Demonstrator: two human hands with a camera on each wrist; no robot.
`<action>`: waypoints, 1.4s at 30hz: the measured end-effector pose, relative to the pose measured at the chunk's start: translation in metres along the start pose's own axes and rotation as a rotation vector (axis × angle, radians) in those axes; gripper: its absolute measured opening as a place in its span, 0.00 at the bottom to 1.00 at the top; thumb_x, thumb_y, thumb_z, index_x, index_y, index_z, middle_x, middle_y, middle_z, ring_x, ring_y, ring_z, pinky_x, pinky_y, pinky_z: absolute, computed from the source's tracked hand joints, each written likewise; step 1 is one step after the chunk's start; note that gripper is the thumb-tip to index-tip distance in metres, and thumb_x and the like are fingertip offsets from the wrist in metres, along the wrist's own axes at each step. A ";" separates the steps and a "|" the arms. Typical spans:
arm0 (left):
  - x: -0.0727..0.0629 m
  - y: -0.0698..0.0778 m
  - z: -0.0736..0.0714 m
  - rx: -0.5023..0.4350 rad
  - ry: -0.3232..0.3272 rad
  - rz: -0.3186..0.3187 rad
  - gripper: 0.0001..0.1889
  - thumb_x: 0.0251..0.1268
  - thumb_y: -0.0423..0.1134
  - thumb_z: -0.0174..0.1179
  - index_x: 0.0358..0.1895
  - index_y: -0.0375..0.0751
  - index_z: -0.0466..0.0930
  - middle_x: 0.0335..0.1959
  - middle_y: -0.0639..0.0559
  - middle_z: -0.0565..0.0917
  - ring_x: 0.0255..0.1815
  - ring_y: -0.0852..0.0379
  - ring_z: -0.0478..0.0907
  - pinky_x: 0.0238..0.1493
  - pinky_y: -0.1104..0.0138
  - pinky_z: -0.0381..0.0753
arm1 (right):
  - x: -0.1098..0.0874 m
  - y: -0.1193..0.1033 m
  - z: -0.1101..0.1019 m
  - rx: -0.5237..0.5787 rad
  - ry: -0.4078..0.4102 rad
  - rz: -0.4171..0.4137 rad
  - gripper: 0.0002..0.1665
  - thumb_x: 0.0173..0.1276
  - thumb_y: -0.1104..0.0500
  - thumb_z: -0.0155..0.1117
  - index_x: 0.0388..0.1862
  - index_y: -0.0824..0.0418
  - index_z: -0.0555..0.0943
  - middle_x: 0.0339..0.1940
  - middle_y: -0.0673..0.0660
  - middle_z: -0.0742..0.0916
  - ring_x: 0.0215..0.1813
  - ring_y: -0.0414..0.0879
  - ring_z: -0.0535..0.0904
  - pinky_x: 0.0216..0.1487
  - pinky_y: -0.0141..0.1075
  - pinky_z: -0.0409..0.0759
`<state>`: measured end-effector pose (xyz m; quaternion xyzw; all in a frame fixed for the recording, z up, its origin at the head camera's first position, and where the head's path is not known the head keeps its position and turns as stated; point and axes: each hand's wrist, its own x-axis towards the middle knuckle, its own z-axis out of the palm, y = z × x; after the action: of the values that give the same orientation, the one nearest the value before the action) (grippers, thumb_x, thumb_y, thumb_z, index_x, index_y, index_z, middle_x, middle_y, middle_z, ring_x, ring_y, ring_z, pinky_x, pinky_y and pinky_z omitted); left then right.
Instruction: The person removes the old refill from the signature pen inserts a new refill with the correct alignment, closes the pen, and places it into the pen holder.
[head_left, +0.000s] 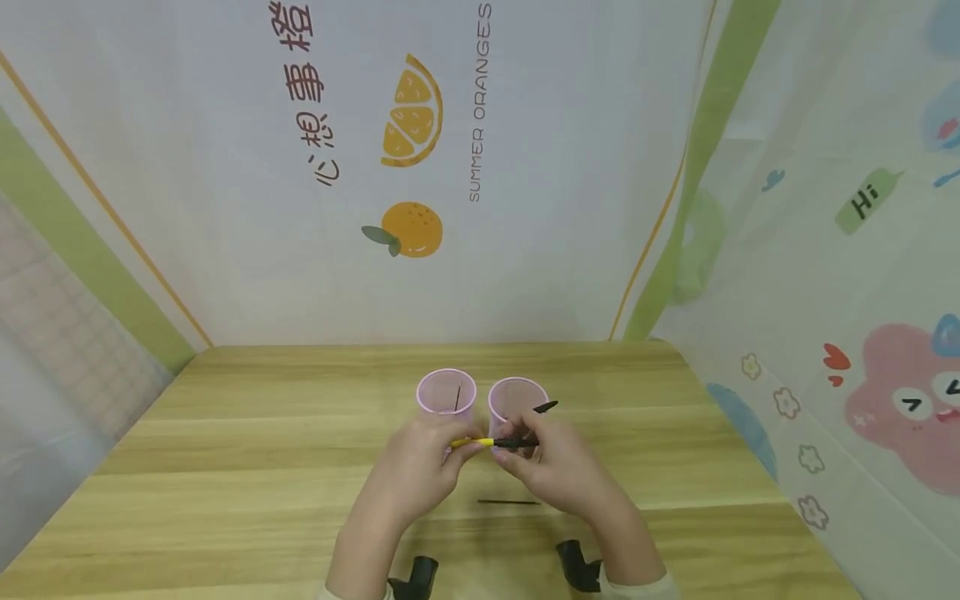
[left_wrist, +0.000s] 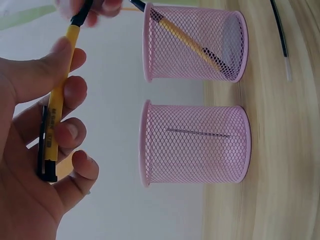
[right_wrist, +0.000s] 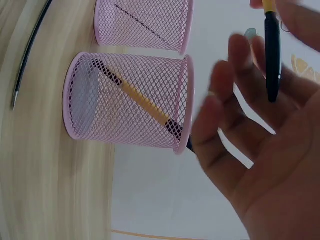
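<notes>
My left hand point(head_left: 420, 454) holds a yellow pen point(left_wrist: 56, 107) by its barrel, the black clip end lying toward the palm. At the pen's black front section point(right_wrist: 273, 55), my right hand point(head_left: 558, 467) pinches lightly, its thumb and fingertips around it and blurred. Just beyond the hands stand two pink mesh pen holders. The left pen holder point(left_wrist: 195, 170) has a thin dark rod point(left_wrist: 200, 132) inside. In the right pen holder point(right_wrist: 107, 130) leans another yellow and black pen point(right_wrist: 145, 102), its black end above the rim.
A thin black pen refill point(head_left: 508, 502) lies on the wooden table point(head_left: 247, 467), nearer to me than the hands. Two black mounts point(head_left: 416, 579) show by the wrists. A printed cloth point(head_left: 540, 250) hangs behind the table, another at the right.
</notes>
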<state>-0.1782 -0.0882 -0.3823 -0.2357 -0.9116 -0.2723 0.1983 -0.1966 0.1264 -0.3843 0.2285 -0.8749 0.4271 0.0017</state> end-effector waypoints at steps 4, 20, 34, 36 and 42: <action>-0.003 0.002 -0.002 -0.016 -0.022 0.031 0.03 0.68 0.41 0.72 0.42 0.51 0.91 0.37 0.63 0.92 0.35 0.66 0.84 0.38 0.68 0.84 | -0.002 0.000 0.001 -0.094 -0.020 -0.039 0.16 0.83 0.44 0.59 0.41 0.50 0.88 0.35 0.44 0.88 0.37 0.35 0.79 0.40 0.31 0.79; -0.013 0.001 -0.002 -0.023 -0.072 0.006 0.03 0.70 0.40 0.71 0.43 0.51 0.91 0.39 0.65 0.91 0.37 0.66 0.84 0.39 0.67 0.84 | -0.006 0.005 0.005 -0.011 -0.098 -0.139 0.07 0.80 0.56 0.65 0.38 0.54 0.83 0.26 0.45 0.78 0.28 0.31 0.70 0.29 0.28 0.73; -0.021 -0.003 -0.001 0.002 -0.040 0.017 0.04 0.69 0.40 0.71 0.44 0.51 0.92 0.40 0.63 0.91 0.40 0.64 0.84 0.43 0.66 0.85 | -0.015 0.012 0.002 -0.031 -0.132 -0.148 0.08 0.80 0.65 0.59 0.44 0.58 0.85 0.38 0.53 0.89 0.38 0.32 0.79 0.39 0.29 0.81; -0.023 -0.004 0.000 0.001 -0.041 0.005 0.04 0.69 0.40 0.71 0.44 0.51 0.91 0.39 0.63 0.90 0.40 0.64 0.84 0.43 0.66 0.85 | -0.018 0.014 0.003 -0.038 -0.130 -0.141 0.08 0.80 0.65 0.59 0.44 0.57 0.85 0.37 0.51 0.89 0.38 0.31 0.78 0.39 0.29 0.81; -0.030 -0.006 -0.006 0.028 -0.035 -0.095 0.04 0.68 0.42 0.72 0.43 0.55 0.91 0.40 0.64 0.89 0.44 0.65 0.85 0.46 0.65 0.87 | -0.019 0.017 0.001 -0.068 -0.104 -0.116 0.07 0.81 0.59 0.62 0.42 0.54 0.85 0.31 0.46 0.84 0.33 0.31 0.73 0.36 0.29 0.78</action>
<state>-0.1559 -0.1061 -0.3945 -0.1941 -0.9288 -0.2643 0.1725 -0.1861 0.1428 -0.4012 0.3005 -0.8730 0.3839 -0.0111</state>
